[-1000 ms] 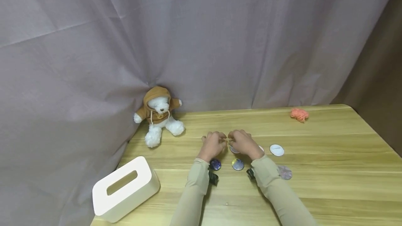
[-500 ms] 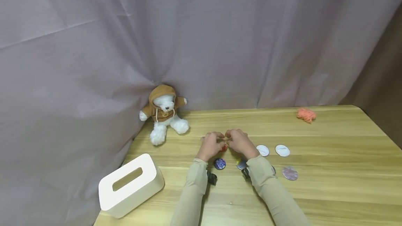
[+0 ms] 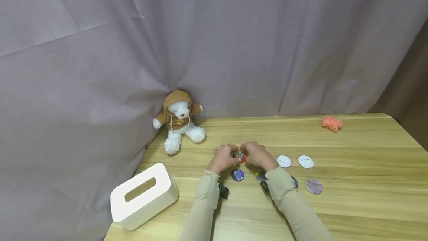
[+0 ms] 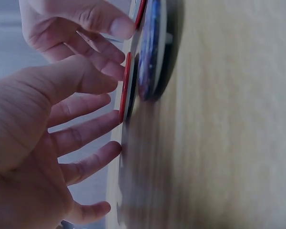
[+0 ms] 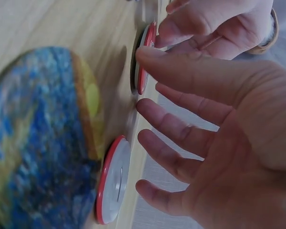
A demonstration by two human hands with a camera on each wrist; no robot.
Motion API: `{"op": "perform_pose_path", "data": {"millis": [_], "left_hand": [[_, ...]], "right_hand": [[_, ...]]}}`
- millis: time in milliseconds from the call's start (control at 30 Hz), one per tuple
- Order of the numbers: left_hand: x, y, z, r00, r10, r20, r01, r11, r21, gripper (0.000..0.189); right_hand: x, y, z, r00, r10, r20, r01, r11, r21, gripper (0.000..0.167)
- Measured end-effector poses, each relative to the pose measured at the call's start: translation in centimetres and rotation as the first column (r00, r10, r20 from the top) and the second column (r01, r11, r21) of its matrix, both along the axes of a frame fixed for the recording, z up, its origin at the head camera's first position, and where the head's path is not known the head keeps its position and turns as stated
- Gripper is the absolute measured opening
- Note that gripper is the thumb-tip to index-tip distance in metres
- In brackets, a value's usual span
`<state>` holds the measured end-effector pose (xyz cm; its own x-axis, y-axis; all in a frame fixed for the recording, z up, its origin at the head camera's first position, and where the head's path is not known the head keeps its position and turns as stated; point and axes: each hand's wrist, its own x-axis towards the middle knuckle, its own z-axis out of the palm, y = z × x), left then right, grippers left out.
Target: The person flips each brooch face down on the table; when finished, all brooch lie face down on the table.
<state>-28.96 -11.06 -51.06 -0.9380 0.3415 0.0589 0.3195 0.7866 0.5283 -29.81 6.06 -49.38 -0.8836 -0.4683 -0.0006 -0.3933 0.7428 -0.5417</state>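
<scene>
A red-rimmed button badge with a green tree picture (image 3: 240, 156) lies face up between my hands, close to the tabletop. At its left side is my left hand (image 3: 223, 158); in the left wrist view its fingers (image 4: 93, 133) are loosely extended, with tips at the badge's red edge (image 4: 126, 88). My right hand (image 3: 257, 154) is at the other side. In the right wrist view its thumb overlaps the badge's edge (image 5: 147, 57) and the other fingers are spread. A purple-blue badge (image 3: 237, 175) lies just nearer, and a blue-and-yellow badge (image 3: 260, 176) is partly behind the right wrist.
Two white-backed badges (image 3: 284, 161) lie right of my right hand, with a pinkish marbled badge (image 3: 314, 186) nearer. A dark badge (image 3: 294, 182) is half hidden by the sleeve. Around stand a white tissue box (image 3: 143, 196), a teddy bear (image 3: 180, 120) and coral yarn (image 3: 331, 123).
The red-rimmed badge, hidden at first between the fingers, now shows its tree picture upward. My hands have parted slightly around it. The whole view has shifted, so things appear farther right.
</scene>
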Motion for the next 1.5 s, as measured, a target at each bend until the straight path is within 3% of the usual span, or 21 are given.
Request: {"op": "perform_pose_path", "data": {"millis": [267,600,833,1167,1500], "left_hand": [[0.1,0.0,0.2,1.0,0.017,0.007,-0.017,0.999,-0.044,0.042],[0.3,-0.2,0.1,1.0,0.016,-0.019,-0.016,0.999,-0.043,0.025],[0.2,-0.5,-0.1,0.998,0.001,-0.058,-0.004,0.999,-0.05,0.018],[0.3,-1.1,0.0,0.998,-0.028,-0.063,0.028,1.0,-0.001,0.012],[0.4,-1.4,0.4,0.999,-0.014,-0.044,0.016,0.998,0.055,0.012]], "right_hand": [[0.2,-0.1,-0.2,1.0,0.002,-0.006,-0.002,0.999,0.035,0.032],[0.1,-0.3,-0.6,1.0,-0.024,-0.011,0.024,0.998,0.054,0.028],[0.1,-0.2,-0.3,0.999,0.009,-0.048,-0.007,0.999,0.051,0.027],[0.1,0.4,0.5,0.999,0.036,-0.028,-0.035,0.999,0.042,0.025],[0.1,0.8,0.8,0.999,0.045,0.022,-0.046,0.999,0.007,0.02]]}}
